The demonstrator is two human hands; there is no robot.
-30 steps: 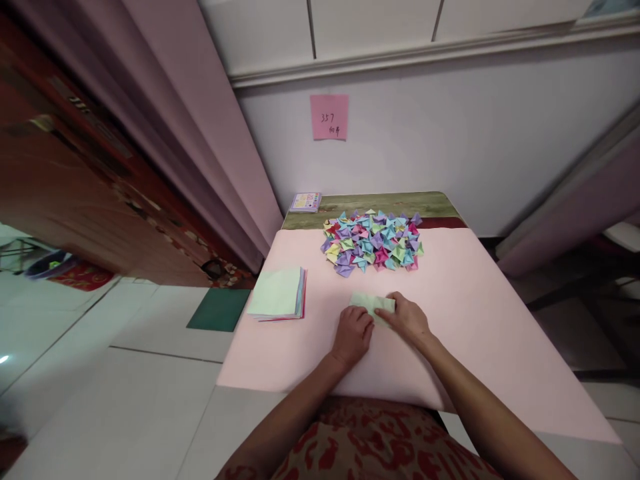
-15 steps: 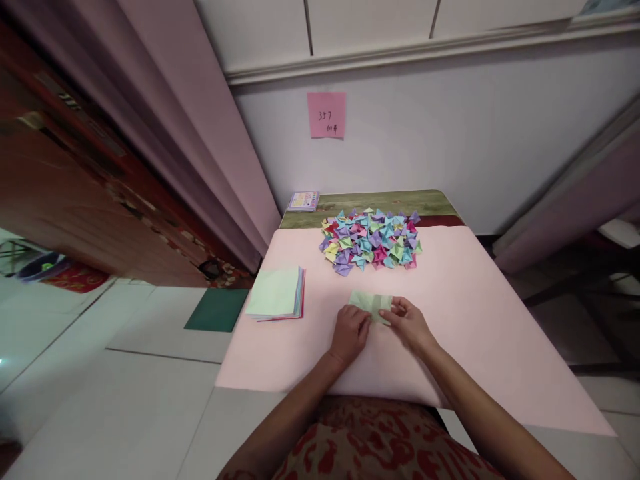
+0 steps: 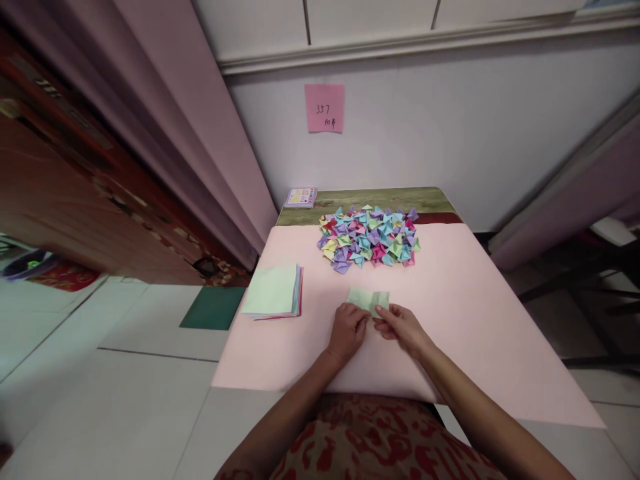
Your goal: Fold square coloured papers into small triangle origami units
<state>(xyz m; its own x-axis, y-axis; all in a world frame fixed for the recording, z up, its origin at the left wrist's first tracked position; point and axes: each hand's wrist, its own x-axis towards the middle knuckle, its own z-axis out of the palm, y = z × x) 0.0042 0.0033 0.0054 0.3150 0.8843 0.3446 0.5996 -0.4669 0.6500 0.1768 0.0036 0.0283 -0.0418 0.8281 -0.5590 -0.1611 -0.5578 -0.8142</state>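
A small sheet of pale green paper (image 3: 367, 299) with fold creases is held between my hands, just above the pink-covered table (image 3: 465, 320). My left hand (image 3: 347, 329) is closed on its lower left edge, fingers curled. With thumb and fingers, my right hand (image 3: 401, 327) pinches the lower right part. Left of them lies a stack of square coloured paper (image 3: 273, 290), pale green on top. Beyond my hands spreads a heap of folded paper pieces (image 3: 370, 237) in purple, blue, pink, green and yellow.
A small printed pack (image 3: 301, 197) rests at the table's far left corner. On the wall behind is a pink note (image 3: 325, 109) with handwriting. A purple curtain (image 3: 210, 120) and a reddish-brown door (image 3: 100, 187) stand to the left; a green mat (image 3: 213, 307) lies on the floor.
My right hand has slid from the paper's right edge to its lower edge, fingers now beneath it. My left hand keeps its hold. The view has shifted slightly.
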